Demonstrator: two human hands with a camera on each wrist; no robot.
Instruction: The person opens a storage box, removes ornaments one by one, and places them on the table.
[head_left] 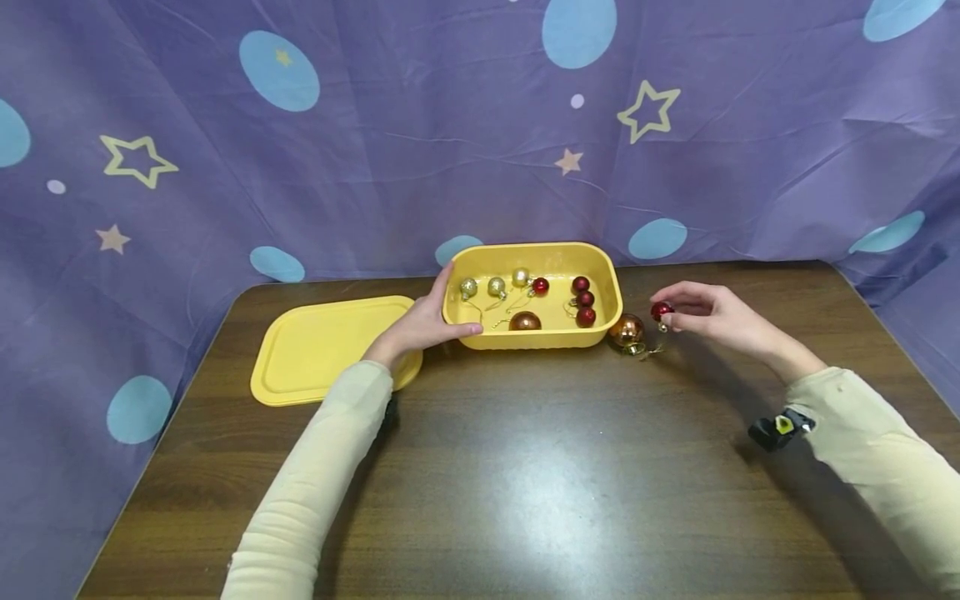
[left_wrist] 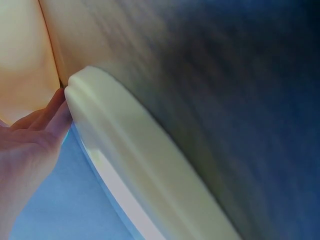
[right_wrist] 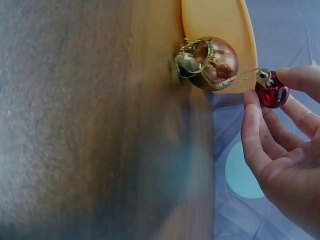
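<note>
Right grip pinching red bauble, left grip spread against yellow box

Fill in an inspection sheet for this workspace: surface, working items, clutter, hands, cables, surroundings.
Surface: brown table with wood grain; a patch of glare toward its near middle.
Working items: yellow tub holding three gold balls, four red balls and one copper ball; a second copper ball outside, by its right end; yellow lid lying to its left.
Clutter: nothing seen.
Left hand: holds the tub's left end, thumb at the near rim.
Right hand: pinches another red ball, right of the tub.
Cables: nothing seen.
Surroundings: purple cloth behind the table, patterned with stars and blue spots.
</note>
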